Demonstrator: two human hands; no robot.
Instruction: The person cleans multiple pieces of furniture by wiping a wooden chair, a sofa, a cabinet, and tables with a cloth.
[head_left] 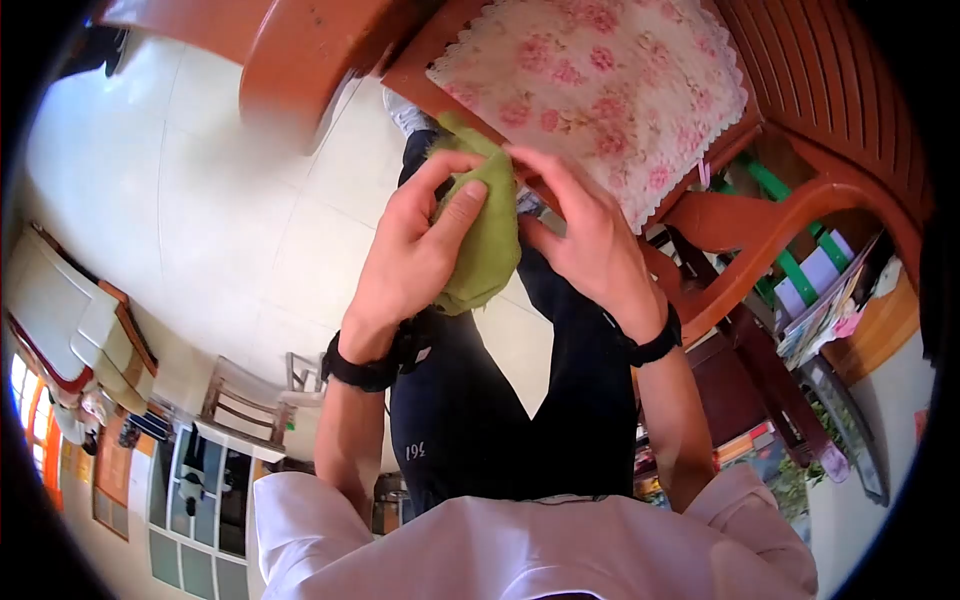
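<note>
A folded green cloth (483,250) with frayed edges is held up in front of my lap. My left hand (415,245) is closed on its left side, the thumb pressed flat over the front. At the upper right corner of the cloth, the fingertips of my right hand (590,235) pinch its edge, while the right thumb is lower, near the cloth's right side. The fingers behind the cloth are partly hidden. Both wrists wear black bands.
A wooden chair with a pink floral cover (600,75) stands ahead to the right, its curved armrest (790,225) beside my right arm. Blurred reddish-brown wood (290,70) juts in at the upper left. Pale floor tiles (230,210) lie on the left.
</note>
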